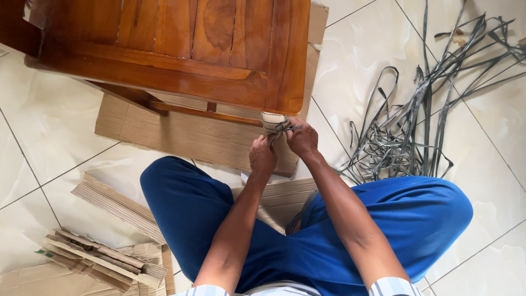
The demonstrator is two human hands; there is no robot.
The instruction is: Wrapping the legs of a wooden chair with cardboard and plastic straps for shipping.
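Observation:
I sit cross-legged on a tiled floor in blue trousers. A wooden table (pixel 181 49) stands in front of me. Its near leg is wrapped in corrugated cardboard (pixel 272 121), and a grey plastic strap (pixel 289 129) runs around that wrap. My left hand (pixel 262 157) presses on the wrapped leg just below the strap. My right hand (pixel 302 138) grips the strap at the right side of the leg. Both hands touch the wrap and lie close together.
A flat cardboard sheet (pixel 186 134) lies under the table. A tangle of grey plastic straps (pixel 416 120) sprawls on the tiles at the right. Corrugated cardboard strips (pixel 115 203) and folded scraps (pixel 98 260) lie at the lower left.

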